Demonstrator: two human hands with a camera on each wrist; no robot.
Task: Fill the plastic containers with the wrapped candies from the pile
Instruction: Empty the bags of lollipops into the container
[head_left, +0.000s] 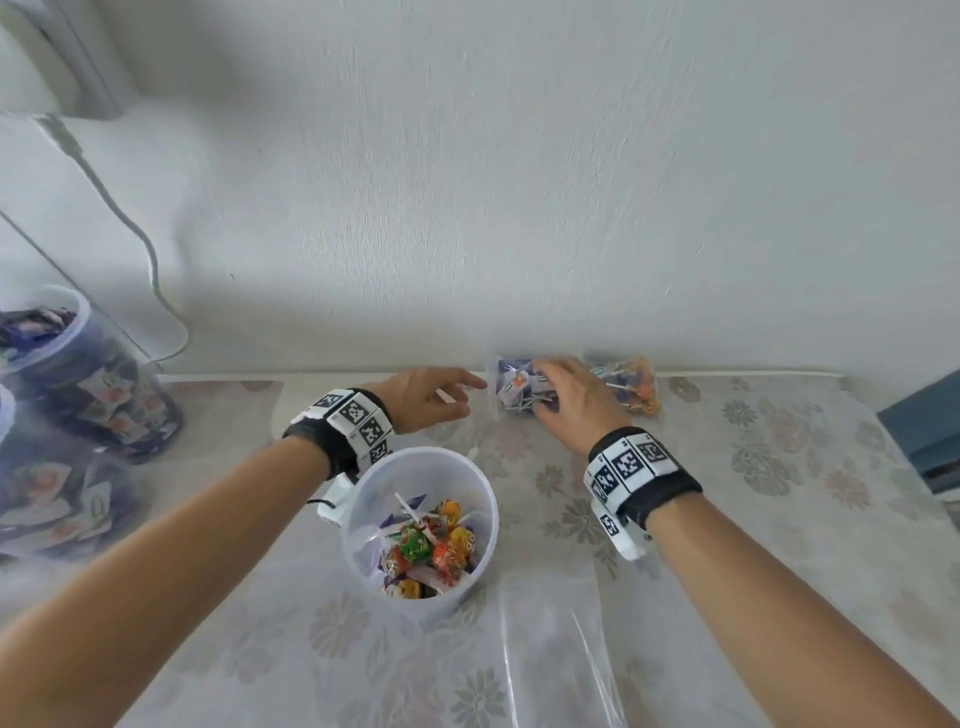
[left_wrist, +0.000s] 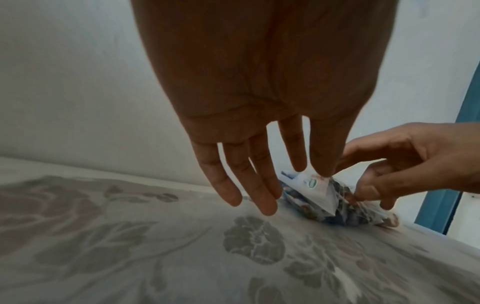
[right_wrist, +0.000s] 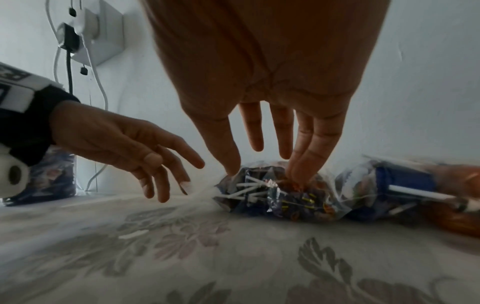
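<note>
Right hand (head_left: 576, 400) gripping candy bag (head_left: 511, 387), left hand (head_left: 423, 397) fingers spread, just beside it

The right hand (right_wrist: 265, 72) pinches a clear bag of lollipops (right_wrist: 280, 199), the left hand (right_wrist: 122, 142) hovering spread just beside it.

No words or numbers can be read. The left wristband (head_left: 353, 415) and right wristband (head_left: 631, 460) carry black-and-white square code markers without letters. A white wrapper (left_wrist: 314, 185) in the bag (head_left: 514, 387), at 1 o'clock from the tub (head_left: 363, 525), bears a green oval logo, too blurred to read. The print on the tub's wrappers (head_left: 415, 545) is also illegible.
</note>
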